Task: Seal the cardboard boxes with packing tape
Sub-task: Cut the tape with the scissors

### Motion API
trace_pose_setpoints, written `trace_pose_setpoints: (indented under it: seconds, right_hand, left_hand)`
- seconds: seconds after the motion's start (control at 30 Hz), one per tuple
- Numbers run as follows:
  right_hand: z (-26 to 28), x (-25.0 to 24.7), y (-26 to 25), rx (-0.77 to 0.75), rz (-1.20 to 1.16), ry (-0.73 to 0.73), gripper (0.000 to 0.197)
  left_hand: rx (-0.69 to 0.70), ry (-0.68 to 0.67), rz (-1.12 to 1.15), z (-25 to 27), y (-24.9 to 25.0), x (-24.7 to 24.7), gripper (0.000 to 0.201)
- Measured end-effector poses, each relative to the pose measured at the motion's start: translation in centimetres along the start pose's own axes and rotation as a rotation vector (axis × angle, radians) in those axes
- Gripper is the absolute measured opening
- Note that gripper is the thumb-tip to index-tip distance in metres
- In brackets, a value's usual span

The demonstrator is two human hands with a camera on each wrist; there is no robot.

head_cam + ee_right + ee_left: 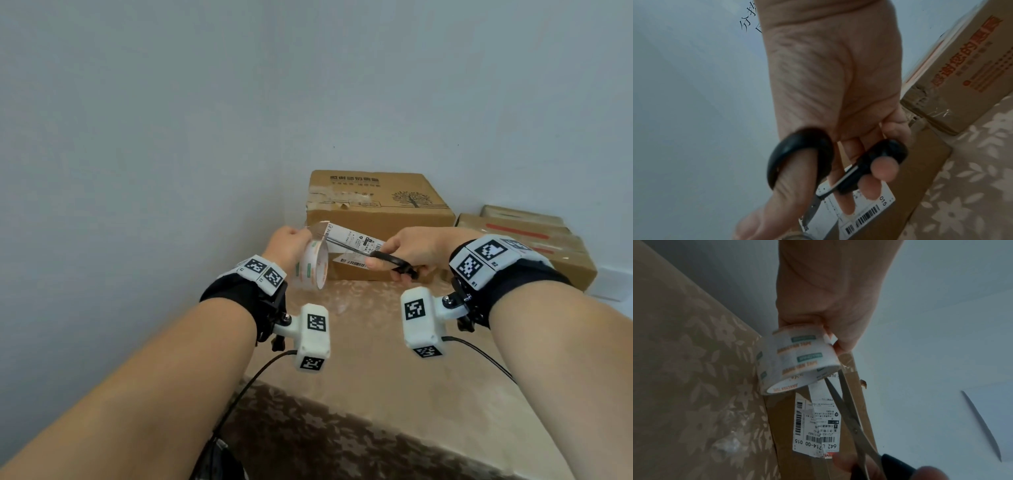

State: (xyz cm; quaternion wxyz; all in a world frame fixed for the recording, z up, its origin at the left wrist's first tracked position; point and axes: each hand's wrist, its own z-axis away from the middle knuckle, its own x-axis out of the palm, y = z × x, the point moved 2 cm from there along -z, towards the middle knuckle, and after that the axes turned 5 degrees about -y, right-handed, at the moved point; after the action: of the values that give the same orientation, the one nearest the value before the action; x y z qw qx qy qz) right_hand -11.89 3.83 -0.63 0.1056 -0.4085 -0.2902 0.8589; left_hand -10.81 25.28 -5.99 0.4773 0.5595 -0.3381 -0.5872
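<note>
My left hand [294, 241] grips a roll of clear packing tape [315, 264] with orange and green print, held up in front of a cardboard box [380, 205]. My right hand [394, 255] holds black-handled scissors [390, 257], thumb and fingers through the loops. The blades [846, 405] are slightly parted and point at the edge of the tape roll [797, 358], where a clear strip runs toward the box. The box carries a white shipping label [818, 423]. In the right wrist view the scissors handles [777, 162] sit round my thumb.
The box stands on a table with a beige floral cloth [376, 359], pushed against a pale wall. More cardboard boxes [534, 240] with red print lie at the right. Camera cables hang from both wrists over the table's near edge.
</note>
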Motion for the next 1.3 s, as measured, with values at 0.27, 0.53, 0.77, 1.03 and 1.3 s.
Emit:
trace_pose_setpoints:
  seconds: [0.27, 0.53, 0.77, 1.03, 1.3]
  right_hand:
    - [-1.0, -1.2, -1.2, -0.071, 0.016, -0.053, 0.033]
    - [-2.2, -1.0, -2.1, -0.102, -0.010, -0.091, 0.025]
    - [-2.7, -0.9, -2.9, -0.139, 0.023, -0.052, 0.029]
    - [-2.7, -0.4, -2.7, -0.211, 0.060, 0.032, 0.031]
    - [-3.3, 2.7, -0.8, -0.083, 0.305, -0.019, 0.043]
  left_hand:
    - [0.020, 0.032, 0.181, -0.5, -0.3, 0.1, 0.015]
    - [0.009, 0.043, 0.226, -0.5, -0.6, -0.3, 0.015]
    - [-0.002, 0.018, 0.176, -0.6, -0.5, -1.0, 0.014]
    - [-0.034, -0.005, 0.084, -0.6, -0.8, -1.1, 0.016]
    - [0.041, 0.213, -0.202, 0.0, -2.5, -3.3, 0.024]
